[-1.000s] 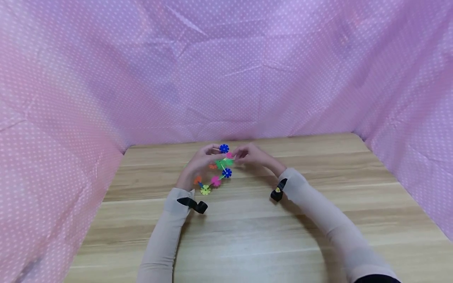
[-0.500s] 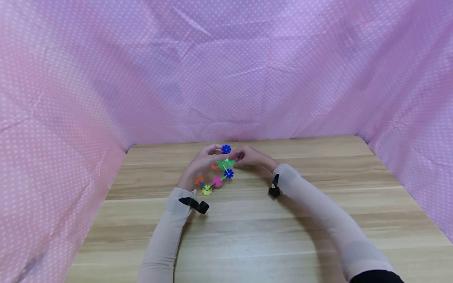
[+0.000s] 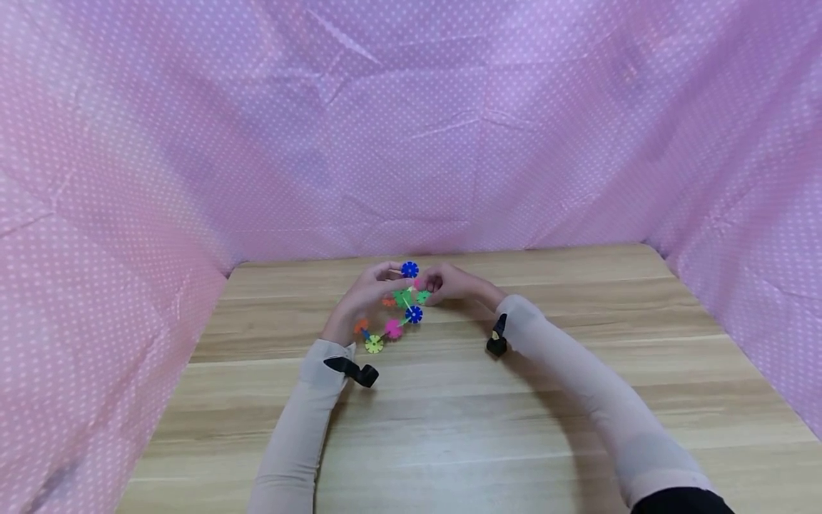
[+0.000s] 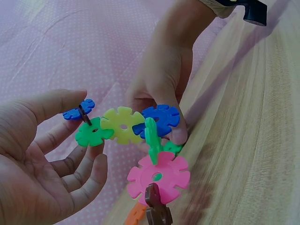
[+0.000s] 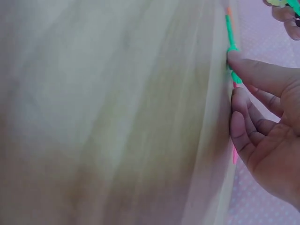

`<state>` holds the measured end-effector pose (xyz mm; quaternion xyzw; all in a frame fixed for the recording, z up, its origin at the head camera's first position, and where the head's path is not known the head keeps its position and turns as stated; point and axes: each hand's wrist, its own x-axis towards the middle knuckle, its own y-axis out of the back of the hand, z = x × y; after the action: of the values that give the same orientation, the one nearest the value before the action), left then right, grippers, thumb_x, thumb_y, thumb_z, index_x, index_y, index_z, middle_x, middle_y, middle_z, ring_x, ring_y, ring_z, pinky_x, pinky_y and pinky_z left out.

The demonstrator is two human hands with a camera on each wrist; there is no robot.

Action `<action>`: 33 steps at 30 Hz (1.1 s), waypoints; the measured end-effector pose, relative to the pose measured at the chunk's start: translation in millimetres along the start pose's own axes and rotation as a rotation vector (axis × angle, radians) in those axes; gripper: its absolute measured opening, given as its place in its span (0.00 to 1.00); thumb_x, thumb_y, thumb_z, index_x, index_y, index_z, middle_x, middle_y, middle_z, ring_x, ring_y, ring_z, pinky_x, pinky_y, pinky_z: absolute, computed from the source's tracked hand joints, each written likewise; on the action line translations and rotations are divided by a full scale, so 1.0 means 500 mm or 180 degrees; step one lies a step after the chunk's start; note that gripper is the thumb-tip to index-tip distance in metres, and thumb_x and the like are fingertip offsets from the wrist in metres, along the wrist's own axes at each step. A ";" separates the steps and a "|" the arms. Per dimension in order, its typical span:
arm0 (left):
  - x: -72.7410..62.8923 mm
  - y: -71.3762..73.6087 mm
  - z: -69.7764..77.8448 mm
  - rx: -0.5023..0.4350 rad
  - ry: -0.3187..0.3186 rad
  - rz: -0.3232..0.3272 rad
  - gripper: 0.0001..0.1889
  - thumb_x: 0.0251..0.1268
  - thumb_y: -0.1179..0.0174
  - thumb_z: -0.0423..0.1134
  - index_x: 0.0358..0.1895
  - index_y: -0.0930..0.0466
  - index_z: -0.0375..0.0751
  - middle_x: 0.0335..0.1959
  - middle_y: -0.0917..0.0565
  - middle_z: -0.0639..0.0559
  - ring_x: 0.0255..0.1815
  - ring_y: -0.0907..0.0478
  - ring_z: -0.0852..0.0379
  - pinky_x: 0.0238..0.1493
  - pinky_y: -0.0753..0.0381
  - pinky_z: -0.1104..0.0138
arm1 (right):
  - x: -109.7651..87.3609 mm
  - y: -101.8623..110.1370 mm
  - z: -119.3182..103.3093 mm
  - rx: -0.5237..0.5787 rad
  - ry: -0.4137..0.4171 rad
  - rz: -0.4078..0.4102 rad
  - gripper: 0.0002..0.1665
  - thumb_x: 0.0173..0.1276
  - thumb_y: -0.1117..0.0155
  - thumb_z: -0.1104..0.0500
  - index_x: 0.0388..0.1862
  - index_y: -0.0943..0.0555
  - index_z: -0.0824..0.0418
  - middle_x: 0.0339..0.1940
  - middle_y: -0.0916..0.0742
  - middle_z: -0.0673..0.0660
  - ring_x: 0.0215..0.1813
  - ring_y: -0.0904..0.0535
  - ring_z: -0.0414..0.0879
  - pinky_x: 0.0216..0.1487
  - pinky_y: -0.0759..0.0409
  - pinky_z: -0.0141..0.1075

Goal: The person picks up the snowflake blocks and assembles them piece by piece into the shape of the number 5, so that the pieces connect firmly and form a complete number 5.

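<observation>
A chain of interlocking plastic snowflake discs hangs between the two hands above the table. My left hand (image 3: pixel 367 291) pinches a blue disc (image 4: pixel 75 111) at one end, joined by a brown one to a green disc (image 4: pixel 94 131). Beyond come a yellow disc (image 4: pixel 123 125), a blue disc (image 4: pixel 165 121) and a large pink disc (image 4: pixel 158 177). My right hand (image 3: pixel 453 283) pinches a small green disc (image 5: pixel 233 52) with thumb and fingers. Slivers of pink show by its curled fingers in the right wrist view. Its grip is partly hidden in the left wrist view.
Both hands work near the back of a wood-grain table (image 3: pixel 424 421). A pink polka-dot cloth (image 3: pixel 437 128) surrounds it at the back and sides. Black camera straps (image 3: pixel 349 371) sit over the light sleeves.
My right hand has moved slightly left, closer to the left hand. A green disc at its fingertips now stands a little apart from the other green one. The left hand has barely shifted.
</observation>
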<state>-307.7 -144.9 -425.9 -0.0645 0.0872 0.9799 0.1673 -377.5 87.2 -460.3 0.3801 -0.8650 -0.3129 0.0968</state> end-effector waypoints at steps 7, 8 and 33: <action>0.001 -0.003 0.001 0.0049 0.0057 0.0087 0.20 0.70 0.35 0.48 0.60 0.22 0.44 0.58 0.19 0.48 0.59 0.24 0.51 0.66 0.25 0.53 | -0.021 0.003 0.001 0.0333 -0.0155 0.0146 0.15 0.60 0.26 0.70 0.44 0.19 0.69 0.41 0.17 0.57 0.43 0.21 0.45 0.47 0.19 0.30; 0.001 -0.004 0.002 0.0039 0.0081 0.0101 0.20 0.70 0.35 0.49 0.59 0.21 0.45 0.58 0.19 0.48 0.59 0.24 0.51 0.66 0.25 0.53 | -0.023 0.003 0.002 0.0392 -0.0172 0.0165 0.14 0.60 0.26 0.71 0.44 0.19 0.69 0.40 0.18 0.57 0.42 0.21 0.44 0.46 0.19 0.30; 0.007 -0.048 -0.009 -0.0511 -0.0115 0.0575 0.03 0.72 0.38 0.38 0.41 0.20 0.43 0.36 0.16 0.56 0.42 0.20 0.60 0.48 0.21 0.70 | -0.081 0.008 -0.010 0.1008 -0.0309 0.0940 0.15 0.64 0.26 0.63 0.49 0.14 0.64 0.41 0.11 0.57 0.43 0.16 0.45 0.49 0.15 0.33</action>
<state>-302.1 -122.3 -434.5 -0.0519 0.0108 0.9958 0.0741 -349.9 116.1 -451.2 0.2442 -0.9533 -0.1736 0.0389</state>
